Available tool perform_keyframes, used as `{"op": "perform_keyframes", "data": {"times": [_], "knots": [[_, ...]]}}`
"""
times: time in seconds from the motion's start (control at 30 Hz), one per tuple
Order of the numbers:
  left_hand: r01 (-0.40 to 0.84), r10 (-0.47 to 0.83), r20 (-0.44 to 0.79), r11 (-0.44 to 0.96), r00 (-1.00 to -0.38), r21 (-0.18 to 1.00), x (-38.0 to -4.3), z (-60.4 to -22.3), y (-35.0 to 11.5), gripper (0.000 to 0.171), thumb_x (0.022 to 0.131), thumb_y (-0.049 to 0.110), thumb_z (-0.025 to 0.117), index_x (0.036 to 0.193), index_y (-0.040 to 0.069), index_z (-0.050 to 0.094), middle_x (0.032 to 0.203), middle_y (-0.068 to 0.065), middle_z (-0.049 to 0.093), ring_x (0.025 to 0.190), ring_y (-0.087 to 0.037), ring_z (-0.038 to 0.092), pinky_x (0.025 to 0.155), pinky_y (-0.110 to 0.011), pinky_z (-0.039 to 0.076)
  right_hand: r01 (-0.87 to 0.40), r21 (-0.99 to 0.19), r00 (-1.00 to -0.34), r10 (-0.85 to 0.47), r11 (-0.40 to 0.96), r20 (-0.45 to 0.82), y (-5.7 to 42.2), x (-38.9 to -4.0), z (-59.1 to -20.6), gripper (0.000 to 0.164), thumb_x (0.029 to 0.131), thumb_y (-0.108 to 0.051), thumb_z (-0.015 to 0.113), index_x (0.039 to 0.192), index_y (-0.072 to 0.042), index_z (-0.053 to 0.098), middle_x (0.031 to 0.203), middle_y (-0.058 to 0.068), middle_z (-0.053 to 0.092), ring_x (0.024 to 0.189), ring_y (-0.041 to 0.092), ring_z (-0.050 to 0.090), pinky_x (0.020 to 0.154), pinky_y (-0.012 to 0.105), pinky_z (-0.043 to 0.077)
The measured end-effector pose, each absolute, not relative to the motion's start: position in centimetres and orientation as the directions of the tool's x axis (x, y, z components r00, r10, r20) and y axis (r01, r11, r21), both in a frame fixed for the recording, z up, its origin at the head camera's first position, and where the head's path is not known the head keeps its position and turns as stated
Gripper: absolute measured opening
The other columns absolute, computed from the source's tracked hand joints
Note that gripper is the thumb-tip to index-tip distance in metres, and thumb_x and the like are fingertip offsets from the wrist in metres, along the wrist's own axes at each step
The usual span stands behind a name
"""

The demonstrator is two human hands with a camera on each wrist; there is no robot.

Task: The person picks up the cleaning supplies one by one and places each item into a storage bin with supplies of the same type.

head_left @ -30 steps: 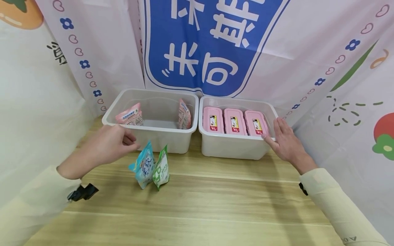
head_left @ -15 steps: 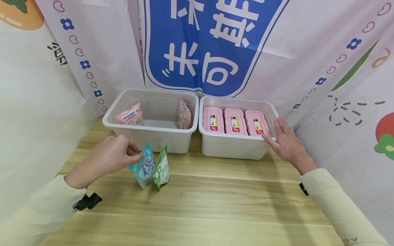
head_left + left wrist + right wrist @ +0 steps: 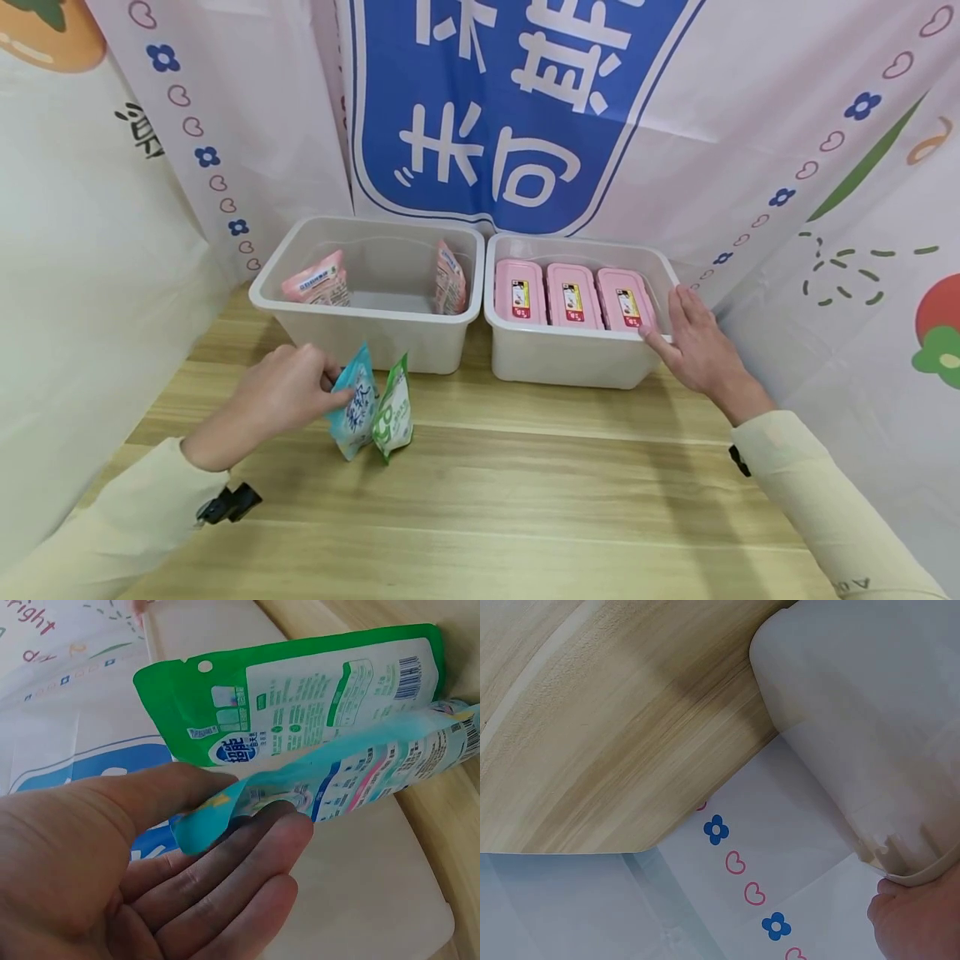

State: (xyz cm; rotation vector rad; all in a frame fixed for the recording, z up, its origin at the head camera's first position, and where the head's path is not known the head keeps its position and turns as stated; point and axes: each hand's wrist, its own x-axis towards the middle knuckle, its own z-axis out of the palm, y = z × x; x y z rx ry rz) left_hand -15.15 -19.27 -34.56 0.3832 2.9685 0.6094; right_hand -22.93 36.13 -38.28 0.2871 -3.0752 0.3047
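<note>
My left hand [image 3: 288, 387] pinches the upper left edge of a light-blue stand-up pouch [image 3: 357, 408], thumb on one face and fingers on the other. In the left wrist view, the edge of the blue pouch [image 3: 360, 776] runs between thumb and fingertips. Just right of it stands a green-and-white pouch [image 3: 394, 414], whose printed back fills much of the left wrist view. My right hand [image 3: 697, 346] rests on the right rim of the right bin [image 3: 570, 358], fingers straight along the outside and thumb over the front corner. In the right wrist view, only part of this hand [image 3: 919, 919] shows.
A second pale bin [image 3: 375, 333] stands left of the first, with a pink packet [image 3: 321, 283] and another pink packet [image 3: 450, 282] leaning inside. Pink-lidded boxes [image 3: 573, 296] fill the right bin. Printed cloth [image 3: 262, 108] walls the back and sides of the wooden table [image 3: 487, 492].
My left hand has come down and to the right from beside the left bin's front, and its fingers have taken hold of the blue pouch. The right hand stays on the rim.
</note>
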Motion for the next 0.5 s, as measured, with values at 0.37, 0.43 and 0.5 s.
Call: {"op": "perform_keyframes", "data": {"times": [0.37, 0.43, 0.5], "knots": [[0.227, 0.233, 0.029, 0.901, -0.972, 0.37, -14.77, -34.58, -19.28, 0.038, 0.089, 0.02, 0.077, 0.057, 0.018, 0.057, 0.052, 0.008, 0.046, 0.049, -0.01, 0.045, 0.045, -0.023, 0.028, -0.195, -0.205, -0.981, -0.186, 0.959, 0.06, 36.06, -22.9, -38.13, 0.096, 0.109, -0.06, 0.035, 0.165, 0.009, -0.001, 0.175, 0.03, -0.006, 0.164, 0.049, -0.002, 0.13, 0.069, 0.009], [0.23, 0.233, 0.037, 0.901, -0.972, 0.368, -14.75, -34.58, -19.3, 0.038, 0.089, 0.019, 0.077, 0.056, 0.018, 0.057, 0.051, 0.008, 0.046, 0.049, -0.01, 0.044, 0.045, -0.022, 0.028, -0.194, -0.204, -0.981, -0.186, 0.959, 0.059, 36.09, -22.9, -38.14, 0.095, 0.109, -0.06, 0.035, 0.165, 0.009, -0.001, 0.175, 0.03, -0.006, 0.164, 0.049, -0.002, 0.131, 0.069, 0.009], [0.239, 0.238, 0.048, 0.9, -0.97, 0.365, -14.76, -34.6, -19.38, 0.039, 0.089, 0.018, 0.077, 0.056, 0.018, 0.056, 0.051, 0.008, 0.044, 0.049, -0.009, 0.043, 0.045, -0.022, 0.027, -0.194, -0.205, -0.981, -0.186, 0.959, 0.059, 36.1, -22.88, -38.19, 0.095, 0.109, -0.059, 0.035, 0.165, 0.009, -0.001, 0.175, 0.031, -0.006, 0.164, 0.049, -0.002, 0.131, 0.069, 0.009]]}}
